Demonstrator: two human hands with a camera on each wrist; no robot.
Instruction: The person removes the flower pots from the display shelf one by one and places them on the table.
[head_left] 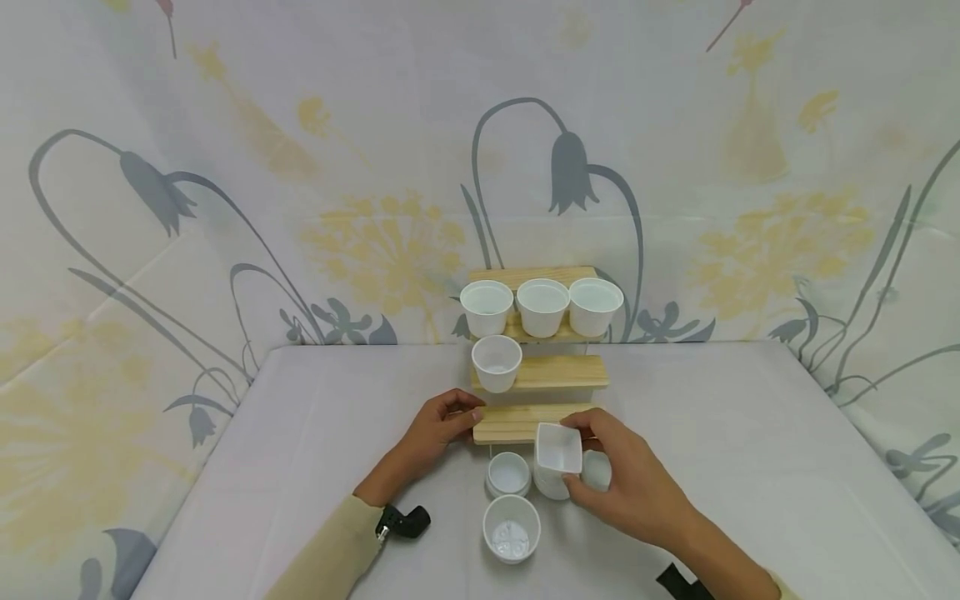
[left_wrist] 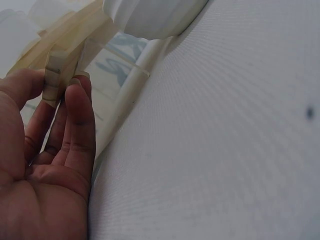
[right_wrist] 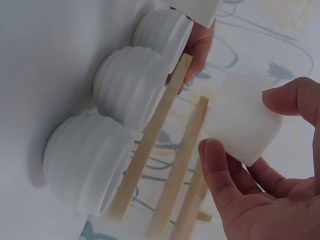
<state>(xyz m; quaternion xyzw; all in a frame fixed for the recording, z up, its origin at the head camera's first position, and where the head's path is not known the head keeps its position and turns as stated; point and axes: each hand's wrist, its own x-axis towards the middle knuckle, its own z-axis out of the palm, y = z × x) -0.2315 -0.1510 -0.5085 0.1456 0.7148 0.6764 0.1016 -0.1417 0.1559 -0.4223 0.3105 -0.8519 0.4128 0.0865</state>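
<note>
One square white pot (head_left: 558, 448) was held before a stepped wooden stand (head_left: 555, 381)

Nearest, a beige sleeve (head_left: 330, 546) and a black wrist device (head_left: 408, 522) showed on the left arm. A round white pot (head_left: 512, 533) stood mouth up on the white counter (head_left: 322, 417). Just beyond it, three ribbed white pots (right_wrist: 129, 87) stood in a row at the foot of the stand; in the head view the rightmost was partly covered by the right hand (head_left: 628, 475). That hand held the square white pot above the middle of the row, thumb and fingers clamped on its walls, its mouth facing the head camera. The left hand (head_left: 433, 429) was at the left end of the lowest board (head_left: 517, 425), thumb and fingers clamped on that end. Farther up, the middle board (head_left: 566, 372) carried one round cup-like pot (head_left: 497, 364) toward its left end. On the top board (head_left: 551, 332), three white pots (head_left: 543, 308) stood side by side. Behind everything hung a pale cloth (head_left: 390, 150) printed with grey drooping bellflowers and yellow blooms.
</note>
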